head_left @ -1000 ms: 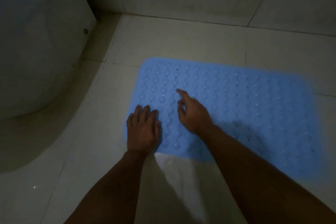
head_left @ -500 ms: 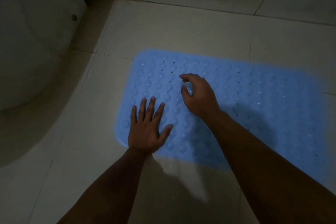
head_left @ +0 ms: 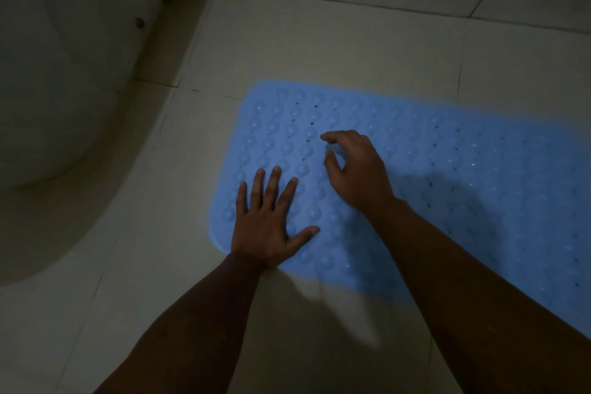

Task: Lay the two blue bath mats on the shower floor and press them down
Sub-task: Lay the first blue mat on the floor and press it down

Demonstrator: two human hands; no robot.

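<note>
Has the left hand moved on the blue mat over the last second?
Yes. The left hand slid slightly along the mat away from its near edge, fingers now spread.

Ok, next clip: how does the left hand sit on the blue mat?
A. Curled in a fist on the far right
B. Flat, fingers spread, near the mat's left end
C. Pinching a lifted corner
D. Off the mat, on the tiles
B: the left hand lies flat with straight, spread fingers on the blue mat near its left end, which lies flat.

head cam | looks steeply down | close above floor [head_left: 319,41]
</note>
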